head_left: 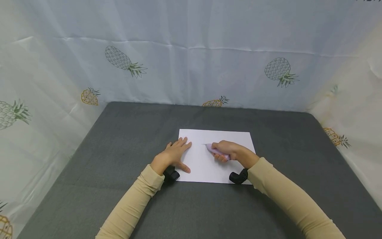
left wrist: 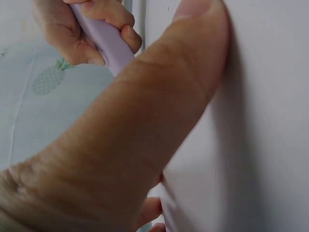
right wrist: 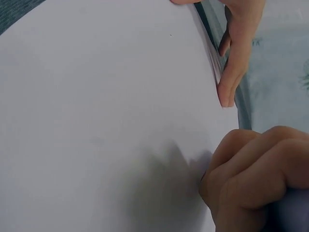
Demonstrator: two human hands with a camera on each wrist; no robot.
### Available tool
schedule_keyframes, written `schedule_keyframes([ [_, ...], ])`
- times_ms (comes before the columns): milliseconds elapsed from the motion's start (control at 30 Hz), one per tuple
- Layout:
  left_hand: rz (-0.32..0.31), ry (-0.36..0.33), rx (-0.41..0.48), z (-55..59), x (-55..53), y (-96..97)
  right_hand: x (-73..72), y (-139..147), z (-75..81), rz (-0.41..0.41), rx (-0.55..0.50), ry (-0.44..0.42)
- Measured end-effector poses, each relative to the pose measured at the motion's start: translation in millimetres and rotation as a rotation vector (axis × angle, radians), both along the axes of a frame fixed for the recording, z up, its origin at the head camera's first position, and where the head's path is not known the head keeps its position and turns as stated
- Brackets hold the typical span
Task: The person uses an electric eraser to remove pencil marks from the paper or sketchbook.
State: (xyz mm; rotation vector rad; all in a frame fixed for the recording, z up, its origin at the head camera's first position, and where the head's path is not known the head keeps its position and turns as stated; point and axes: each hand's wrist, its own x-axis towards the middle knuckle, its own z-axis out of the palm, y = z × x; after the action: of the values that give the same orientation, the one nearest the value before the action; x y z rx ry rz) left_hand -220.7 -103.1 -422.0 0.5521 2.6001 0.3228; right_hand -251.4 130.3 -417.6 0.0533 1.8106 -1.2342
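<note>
A white sheet of paper (head_left: pixel 200 172) lies on the dark tabletop. My left hand (head_left: pixel 175 153) rests on its left side with the fingers spread; in the left wrist view the thumb (left wrist: pixel 145 106) lies against the paper. My right hand (head_left: pixel 228 150) grips a thick lavender tool with a thin pointed tip (head_left: pixel 220 153), over the middle of the sheet. The tip points left toward the left hand, close over the paper. In the right wrist view the curled right fingers (right wrist: pixel 256 179) hide most of the tool. A tiny dark speck (right wrist: pixel 170 35) shows on the sheet.
The dark grey tabletop (head_left: pixel 119 142) extends around the paper. Black wrist-worn devices sit under the left wrist (head_left: pixel 171 174) and the right wrist (head_left: pixel 238 177), over the paper's near edge. Pale curtains (head_left: pixel 191 73) with pineapple prints enclose the back and sides.
</note>
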Motion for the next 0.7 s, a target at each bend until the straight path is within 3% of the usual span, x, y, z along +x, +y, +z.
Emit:
schedule_keyframes([
  [700, -0.002, 0.004, 0.0, -1.6, -0.6, 0.2, -0.6, 0.9, 0.9, 0.029, 0.019, 0.003],
])
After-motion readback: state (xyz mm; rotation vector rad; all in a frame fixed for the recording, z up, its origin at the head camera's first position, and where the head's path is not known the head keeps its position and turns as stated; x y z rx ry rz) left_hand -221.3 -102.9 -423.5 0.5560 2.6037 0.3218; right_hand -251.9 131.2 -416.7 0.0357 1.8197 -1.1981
